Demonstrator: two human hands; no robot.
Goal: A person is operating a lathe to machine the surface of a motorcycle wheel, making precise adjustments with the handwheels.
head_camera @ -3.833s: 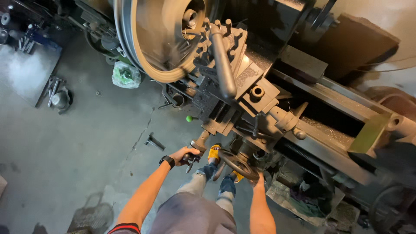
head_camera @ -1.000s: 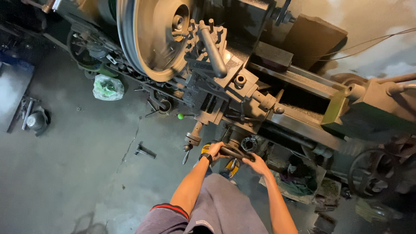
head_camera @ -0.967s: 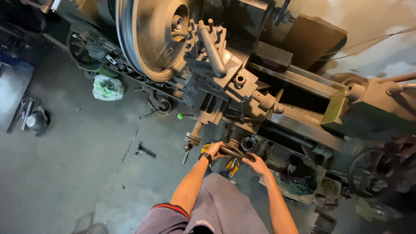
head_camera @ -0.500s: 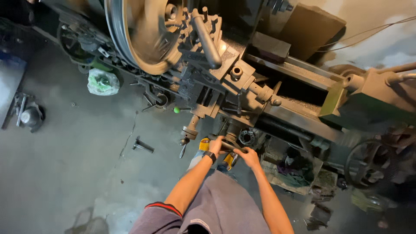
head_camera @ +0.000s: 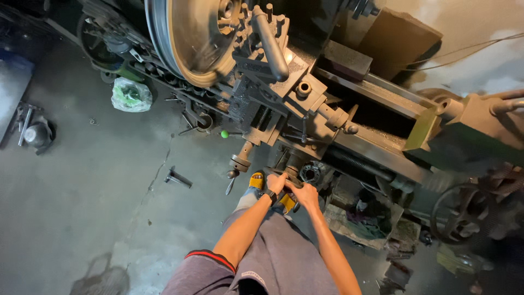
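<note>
A big dark lathe (head_camera: 349, 109) fills the upper right, with a large round metal disc (head_camera: 191, 38) mounted at its left end. Both hands sit on the carriage handwheel (head_camera: 286, 177) low on the machine's front. My left hand (head_camera: 275, 183), a black band on its wrist, grips the wheel's left side. My right hand (head_camera: 305, 194) grips the right side, touching the left one. The tool post (head_camera: 267, 65) and its long handle stand above, close to the disc. My yellow sandals (head_camera: 256, 180) show under the hands.
A small metal tool (head_camera: 178, 178) lies on the concrete floor to the left. A bag with green contents (head_camera: 131, 94) rests near the machine base. Scrap metal parts (head_camera: 33, 131) lie far left. A box of rags and clutter (head_camera: 365, 216) sits under the lathe bed.
My left hand left the lever at the left and joined the right hand on the handwheel. Both hands have since drawn closer together on the wheel. The view shifted.
</note>
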